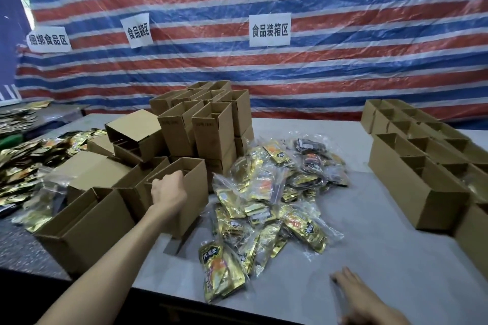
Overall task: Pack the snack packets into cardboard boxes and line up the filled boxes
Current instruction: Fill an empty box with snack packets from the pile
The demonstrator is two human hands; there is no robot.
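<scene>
My left hand [169, 187] grips the near rim of an open empty cardboard box [192, 192] standing at the front of a cluster of boxes. My right hand [353, 290] lies flat on the grey table near its front edge, fingers straight, holding nothing. Between the two hands spreads a heap of gold and black snack packets [274, 192] in clear plastic bags. One gold bundle [221, 272] lies closest to me. At the right stand rows of open boxes [414, 163] lined up side by side.
A tall stack of empty boxes [206, 119] rises behind the held box. More boxes [87, 221] and loose gold packets [23, 166] fill the left. A striped tarp with paper signs [270, 29] hangs behind. The grey table [369, 245] shows bare surface at front right.
</scene>
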